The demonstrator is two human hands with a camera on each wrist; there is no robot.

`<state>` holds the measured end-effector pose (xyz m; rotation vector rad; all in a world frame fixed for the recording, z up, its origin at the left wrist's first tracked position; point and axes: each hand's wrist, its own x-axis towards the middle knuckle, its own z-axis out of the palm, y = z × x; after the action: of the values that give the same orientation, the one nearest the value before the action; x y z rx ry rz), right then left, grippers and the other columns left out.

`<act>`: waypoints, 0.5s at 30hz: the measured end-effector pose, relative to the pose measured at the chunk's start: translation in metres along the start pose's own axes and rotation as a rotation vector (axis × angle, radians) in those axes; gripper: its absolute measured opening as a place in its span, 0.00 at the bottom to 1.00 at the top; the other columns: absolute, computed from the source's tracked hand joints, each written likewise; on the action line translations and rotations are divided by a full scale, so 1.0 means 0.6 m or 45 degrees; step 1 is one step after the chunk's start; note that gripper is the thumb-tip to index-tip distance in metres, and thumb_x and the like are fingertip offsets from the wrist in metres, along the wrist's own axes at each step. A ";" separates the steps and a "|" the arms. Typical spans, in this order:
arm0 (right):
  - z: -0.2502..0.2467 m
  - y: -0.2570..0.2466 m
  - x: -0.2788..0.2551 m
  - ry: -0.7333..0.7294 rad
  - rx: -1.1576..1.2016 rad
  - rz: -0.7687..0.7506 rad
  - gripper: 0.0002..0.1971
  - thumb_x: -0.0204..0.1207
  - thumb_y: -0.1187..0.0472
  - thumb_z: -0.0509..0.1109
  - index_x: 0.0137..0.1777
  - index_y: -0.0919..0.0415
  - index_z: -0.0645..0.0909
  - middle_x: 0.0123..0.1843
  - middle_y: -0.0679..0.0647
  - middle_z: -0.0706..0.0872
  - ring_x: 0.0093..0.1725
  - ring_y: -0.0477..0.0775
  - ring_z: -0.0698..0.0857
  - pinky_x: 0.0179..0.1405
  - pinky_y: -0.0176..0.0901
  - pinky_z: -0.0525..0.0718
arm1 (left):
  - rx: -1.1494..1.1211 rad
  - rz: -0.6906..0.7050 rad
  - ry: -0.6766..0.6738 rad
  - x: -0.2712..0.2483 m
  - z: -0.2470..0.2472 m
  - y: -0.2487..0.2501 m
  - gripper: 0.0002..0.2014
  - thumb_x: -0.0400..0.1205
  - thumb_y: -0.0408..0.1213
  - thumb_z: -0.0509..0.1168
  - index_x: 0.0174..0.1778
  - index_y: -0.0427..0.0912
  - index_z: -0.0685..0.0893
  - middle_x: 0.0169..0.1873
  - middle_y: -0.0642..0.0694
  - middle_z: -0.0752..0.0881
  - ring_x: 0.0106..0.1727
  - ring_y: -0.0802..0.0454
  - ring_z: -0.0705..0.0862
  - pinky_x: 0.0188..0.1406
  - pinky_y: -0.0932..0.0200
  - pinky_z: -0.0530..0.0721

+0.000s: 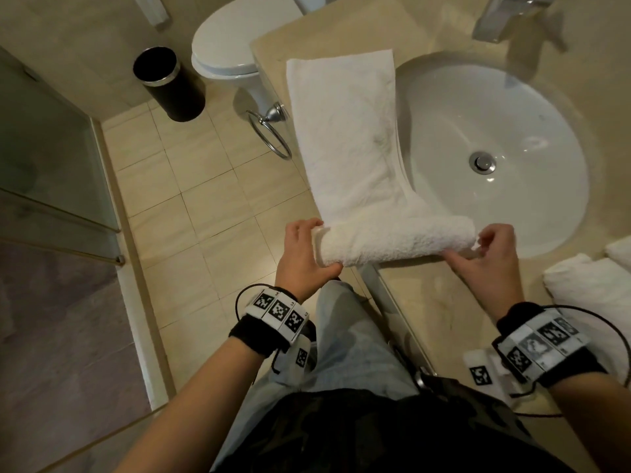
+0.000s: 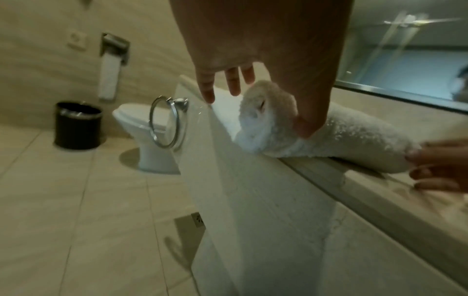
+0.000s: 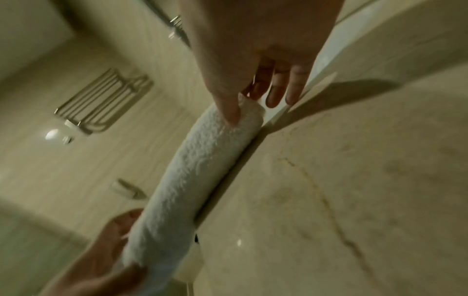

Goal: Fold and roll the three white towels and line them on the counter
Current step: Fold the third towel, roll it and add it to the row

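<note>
From the head camera we see our towel [image 1: 345, 131] lying folded in a long strip on the desk [image 1: 440, 302], left of the sink [image 1: 512, 114], its near end already wound into a roll [image 1: 396, 242] at the front edge. Our left hand [image 1: 302, 254] cups the roll's left end, thumb under and fingers over; our right hand [image 1: 488, 257] pinches the right end. Two more rolled towels [image 1: 594, 285] sit at the far right.

The left wrist camera shows our thumb [image 2: 307, 124] pressed on the roll [image 2: 329, 138] beside its open end, while the other fingers [image 2: 234, 84] stay spread above the flat strip. The roll's end overhangs the desk's corner.

The right wrist camera, blurred, shows our thumb [image 3: 231, 112] on top of the roll [image 3: 197, 176] with fingers curled behind its end.

We judge the terry cloth soft, light and springy, likely to loosen if released, so holding both ends with even pressure should keep it tight.
</note>
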<state>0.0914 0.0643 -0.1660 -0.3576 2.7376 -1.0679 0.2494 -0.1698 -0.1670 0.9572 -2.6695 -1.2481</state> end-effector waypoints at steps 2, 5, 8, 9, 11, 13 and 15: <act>-0.006 -0.001 0.001 -0.035 0.163 0.152 0.15 0.67 0.60 0.78 0.48 0.60 0.76 0.46 0.58 0.81 0.44 0.56 0.80 0.46 0.48 0.79 | 0.261 0.146 -0.051 0.008 -0.003 0.006 0.39 0.68 0.44 0.76 0.74 0.47 0.66 0.74 0.46 0.63 0.70 0.53 0.67 0.65 0.60 0.72; -0.012 0.001 0.004 0.003 0.198 0.189 0.07 0.69 0.60 0.76 0.45 0.56 0.81 0.43 0.54 0.85 0.45 0.53 0.83 0.49 0.46 0.81 | 0.468 0.263 -0.193 0.019 -0.008 0.020 0.40 0.70 0.46 0.74 0.77 0.47 0.64 0.77 0.46 0.66 0.76 0.49 0.66 0.74 0.55 0.64; -0.015 0.002 0.009 -0.019 0.109 0.088 0.06 0.71 0.64 0.75 0.46 0.62 0.84 0.46 0.56 0.86 0.47 0.53 0.82 0.50 0.43 0.77 | 0.486 0.177 -0.275 0.027 -0.004 0.028 0.33 0.71 0.41 0.72 0.72 0.46 0.70 0.64 0.47 0.80 0.64 0.46 0.79 0.63 0.52 0.77; -0.017 0.002 0.011 -0.036 0.080 0.037 0.06 0.71 0.67 0.74 0.48 0.67 0.84 0.47 0.60 0.86 0.47 0.55 0.82 0.49 0.42 0.75 | 0.497 0.154 -0.305 0.029 -0.004 0.029 0.29 0.72 0.40 0.71 0.70 0.45 0.72 0.61 0.47 0.82 0.62 0.46 0.80 0.58 0.53 0.79; -0.023 0.004 0.022 -0.065 -0.013 -0.056 0.06 0.73 0.69 0.71 0.49 0.71 0.83 0.48 0.65 0.86 0.47 0.61 0.83 0.47 0.43 0.75 | 0.514 0.130 -0.373 0.032 -0.005 0.027 0.25 0.73 0.37 0.69 0.67 0.43 0.74 0.59 0.45 0.81 0.60 0.46 0.79 0.55 0.54 0.77; -0.031 0.005 0.035 -0.063 -0.125 -0.109 0.06 0.75 0.70 0.69 0.49 0.72 0.83 0.47 0.67 0.85 0.47 0.65 0.83 0.47 0.47 0.76 | 0.508 0.160 -0.388 0.034 -0.008 0.022 0.23 0.74 0.32 0.67 0.66 0.41 0.74 0.59 0.44 0.80 0.60 0.45 0.77 0.54 0.55 0.75; -0.038 0.004 0.046 -0.035 -0.222 -0.158 0.06 0.75 0.70 0.68 0.49 0.73 0.81 0.47 0.69 0.84 0.48 0.68 0.82 0.49 0.54 0.77 | 0.519 0.218 -0.356 0.032 -0.011 0.017 0.23 0.74 0.28 0.66 0.66 0.40 0.75 0.58 0.43 0.80 0.59 0.46 0.77 0.52 0.56 0.74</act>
<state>0.0589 0.0727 -0.1530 -0.5699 2.8227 -0.8459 0.2304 -0.1797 -0.1596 0.5967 -3.2248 -0.8771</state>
